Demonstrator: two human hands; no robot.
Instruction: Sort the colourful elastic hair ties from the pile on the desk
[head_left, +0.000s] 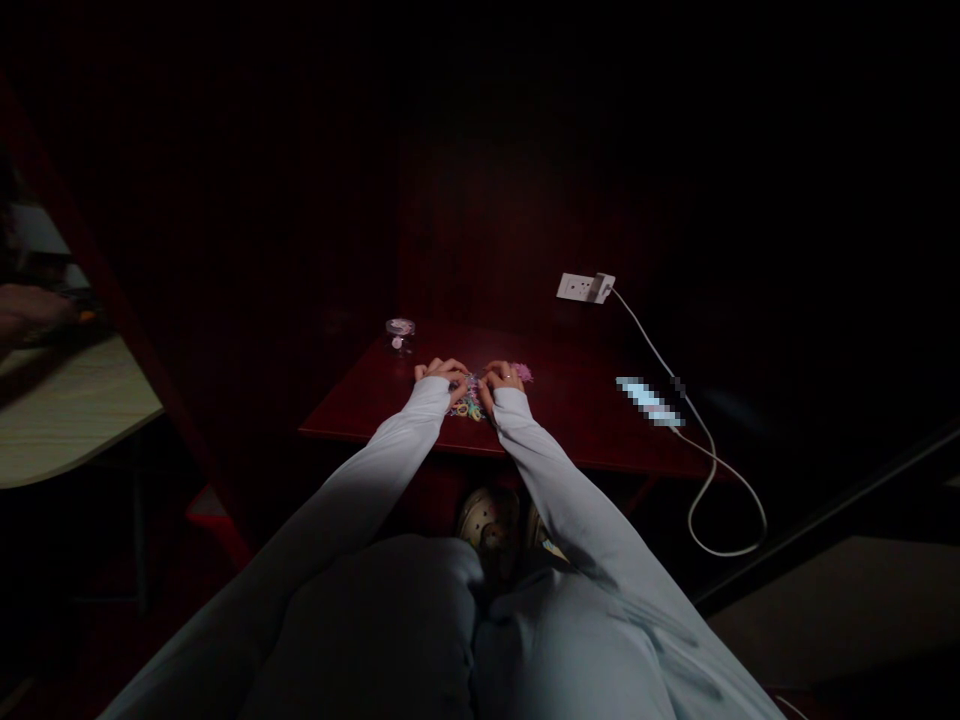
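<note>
Both hands rest on a dark red table over a small heap of colourful hair ties (471,408). My left hand (442,372) is at the heap's left side, its fingers bent and closed towards the thumb. On the right side, my right hand (501,379), with a ring on one finger, has its fingers curled together at the heap. Whatever lies between the fingertips of either hand is too small to make out. A pink cluster (523,373) of small pieces lies just beyond my right hand. Behind my left hand stands a clear round jar (400,338) with a pale lid.
A phone (649,402), blurred out, lies on the right of the red table (570,430). Its white cable (716,460) loops off the edge and runs to a wall socket (579,288). At far left, another person's hand (34,305) is above a light wooden table (82,400).
</note>
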